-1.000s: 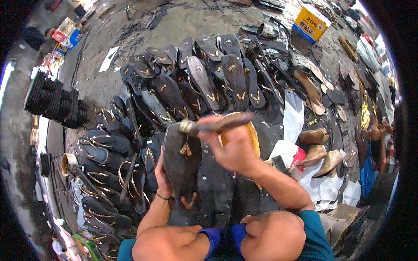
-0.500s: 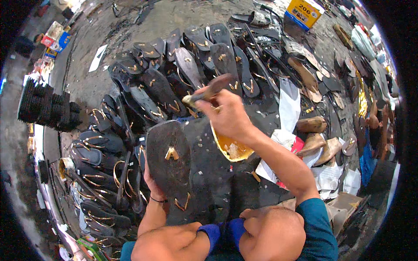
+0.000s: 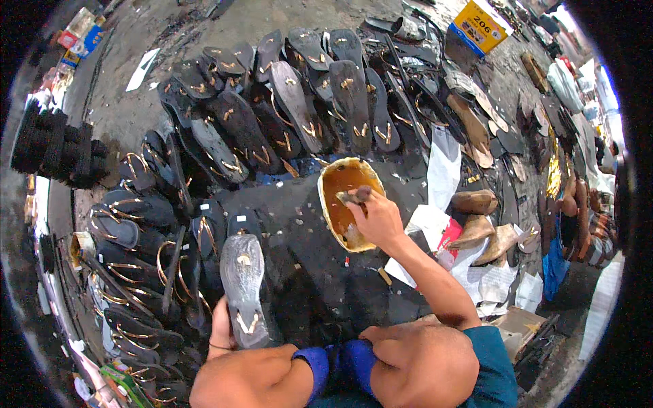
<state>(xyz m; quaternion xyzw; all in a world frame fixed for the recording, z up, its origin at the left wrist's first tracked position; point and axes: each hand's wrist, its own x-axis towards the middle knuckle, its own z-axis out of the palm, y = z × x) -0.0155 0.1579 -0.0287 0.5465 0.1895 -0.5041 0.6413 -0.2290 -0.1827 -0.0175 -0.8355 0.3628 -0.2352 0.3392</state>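
Near my knees my left hand (image 3: 221, 328) grips the heel-end edge of a sandal sole (image 3: 243, 277); its fingers are partly hidden behind the sole. The sole's upturned face is grey and glossy, as if wet, with tan strap ends showing at both ends. My right hand (image 3: 378, 219) is closed round a short brush (image 3: 357, 196) above a pale-rimmed tub (image 3: 324, 197) of amber, glue-like liquid. The brush's tip is mostly hidden by the fingers, so I cannot tell whether it touches the liquid. The tub stands on a dark mat (image 3: 299, 272).
Dark sandal soles (image 3: 350, 102) stand in an arc beyond the mat, and strapped sandals (image 3: 132, 228) crowd the left. Wooden shoe lasts (image 3: 476, 202), paper sheets (image 3: 445, 166) and scraps lie to the right. A yellow and blue box (image 3: 478, 27) stands at the back right.
My right hand has moved down and right with the brush, from above the soles to the tub. The sole in my left hand has dropped lower, tilted, and now looks glossy.
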